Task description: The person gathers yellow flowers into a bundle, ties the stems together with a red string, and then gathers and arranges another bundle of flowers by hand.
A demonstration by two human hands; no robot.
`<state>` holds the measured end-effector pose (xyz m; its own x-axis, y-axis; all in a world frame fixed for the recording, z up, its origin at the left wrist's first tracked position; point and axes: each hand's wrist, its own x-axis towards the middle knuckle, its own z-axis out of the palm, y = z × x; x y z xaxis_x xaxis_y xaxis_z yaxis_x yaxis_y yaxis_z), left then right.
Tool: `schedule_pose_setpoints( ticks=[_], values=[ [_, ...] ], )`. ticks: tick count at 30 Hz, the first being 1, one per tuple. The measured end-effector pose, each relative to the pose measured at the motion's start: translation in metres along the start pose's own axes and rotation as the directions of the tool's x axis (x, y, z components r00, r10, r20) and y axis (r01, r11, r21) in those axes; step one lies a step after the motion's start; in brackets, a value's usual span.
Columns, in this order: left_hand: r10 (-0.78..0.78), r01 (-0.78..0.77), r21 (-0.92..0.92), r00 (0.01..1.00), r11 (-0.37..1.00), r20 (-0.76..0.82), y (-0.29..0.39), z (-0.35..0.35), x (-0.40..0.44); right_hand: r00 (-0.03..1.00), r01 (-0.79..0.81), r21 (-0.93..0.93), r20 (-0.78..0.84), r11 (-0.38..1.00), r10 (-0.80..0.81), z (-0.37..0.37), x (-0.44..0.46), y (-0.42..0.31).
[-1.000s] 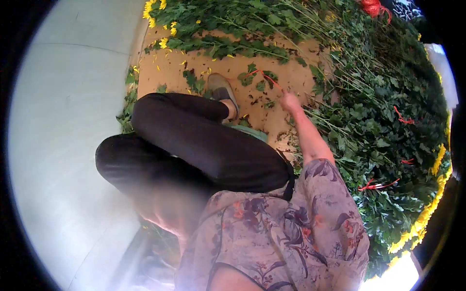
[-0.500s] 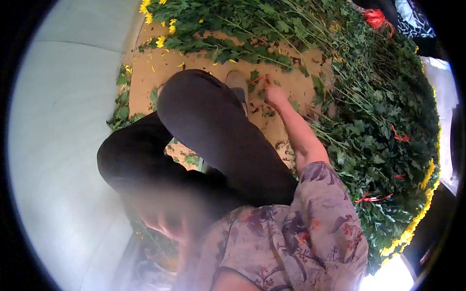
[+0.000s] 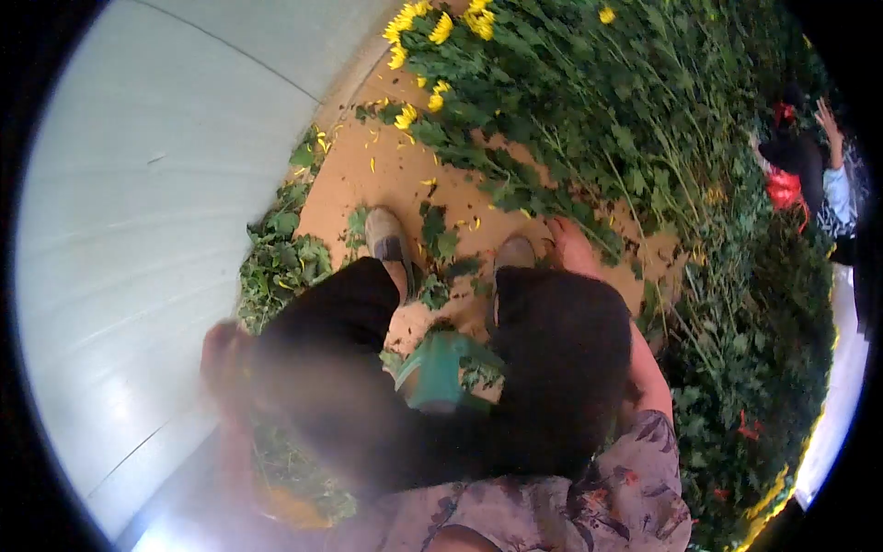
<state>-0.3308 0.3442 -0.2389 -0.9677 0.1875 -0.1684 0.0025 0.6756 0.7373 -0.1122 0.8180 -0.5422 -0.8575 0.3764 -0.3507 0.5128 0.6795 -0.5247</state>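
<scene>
My right hand (image 3: 572, 247) reaches past the outside of my right knee to the cardboard (image 3: 345, 189), beside my right shoe (image 3: 516, 253). Its fingers look stretched out and apart, close to leaves and stems, with nothing visible in them; my knee covers part of the forearm. My left hand (image 3: 225, 354) is beside my left knee at the pale floor's edge, blurred, its fingers too smeared to read. Between my legs stands a green stool-like object (image 3: 440, 368). Long leafy stems (image 3: 589, 110) with yellow flowers (image 3: 441, 29) lie ahead.
More green stems (image 3: 736, 368) are piled along my right, with red ties (image 3: 750, 425) among them. Loose leaves (image 3: 299, 262) lie along the cardboard's left edge beside the pale floor (image 3: 166, 230). At the far right another person's raised hand (image 3: 829, 124) shows near red string (image 3: 784, 189).
My knees have spread apart, uncovering both shoes and the green object. The view has turned. My right hand has moved down beside the knee, and the red string it held earlier is no longer visible there.
</scene>
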Motion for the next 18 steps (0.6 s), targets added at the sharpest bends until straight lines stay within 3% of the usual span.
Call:
schedule_pose_setpoints(
  ticks=[1,3,6,8,9,11,12,14,15,16,17,18],
  values=[
    [-0.142,0.169,-0.18,0.978,0.969,0.155,0.003,0.018,0.029,0.976,0.118,-0.18,-0.161,0.977,-0.147,-0.015,0.01,-0.019],
    [-0.225,0.277,-0.154,0.931,0.949,0.287,-0.029,0.069,0.085,0.972,0.086,-0.28,-0.189,0.956,-0.143,-0.027,0.039,-0.041],
    [-0.186,0.34,-0.145,0.77,0.929,0.61,-0.061,0.163,0.149,0.963,0.06,-0.423,-0.213,0.904,-0.163,-0.002,0.075,-0.027],
    [-0.163,0.431,-0.177,0.643,0.885,0.749,-0.061,0.219,0.17,0.997,-0.028,-0.383,-0.08,0.923,-0.003,0.018,0.082,-0.013],
    [-0.136,0.469,-0.19,0.576,0.863,0.806,-0.053,0.245,0.175,0.993,0.09,-0.377,0.108,0.922,-0.053,0.019,0.087,-0.008],
    [-0.266,0.652,-0.218,0.559,0.727,0.785,-0.036,0.29,0.173,0.995,0.095,-0.218,0.013,0.971,-0.095,0.043,0.07,-0.018],
    [-0.274,0.667,-0.21,0.543,0.715,0.794,-0.035,0.306,0.174,0.99,0.139,-0.139,0.023,0.981,-0.137,0.026,0.063,-0.055],
    [-0.093,0.787,-0.452,0.533,0.42,0.841,-0.037,0.334,0.179,0.985,0.172,-0.073,0.048,0.982,-0.168,0.019,0.05,-0.089],
    [-0.134,0.849,-0.389,0.459,0.357,0.878,-0.052,0.349,0.186,0.954,0.277,-0.095,0.146,0.956,-0.262,0.031,0.043,-0.083],
    [-0.129,0.86,-0.385,0.446,0.335,0.886,-0.057,0.351,0.184,0.906,0.379,-0.107,0.246,0.919,-0.345,0.035,0.038,-0.074],
    [0.002,0.746,-0.451,0.516,0.49,0.857,-0.058,0.347,0.18,0.906,0.369,-0.115,0.268,0.922,-0.329,0.021,0.04,-0.078],
    [-0.055,0.826,-0.414,0.468,0.383,0.882,-0.061,0.35,0.181,0.885,0.452,-0.101,0.17,0.886,-0.433,0.005,0.046,-0.082]
  ],
)
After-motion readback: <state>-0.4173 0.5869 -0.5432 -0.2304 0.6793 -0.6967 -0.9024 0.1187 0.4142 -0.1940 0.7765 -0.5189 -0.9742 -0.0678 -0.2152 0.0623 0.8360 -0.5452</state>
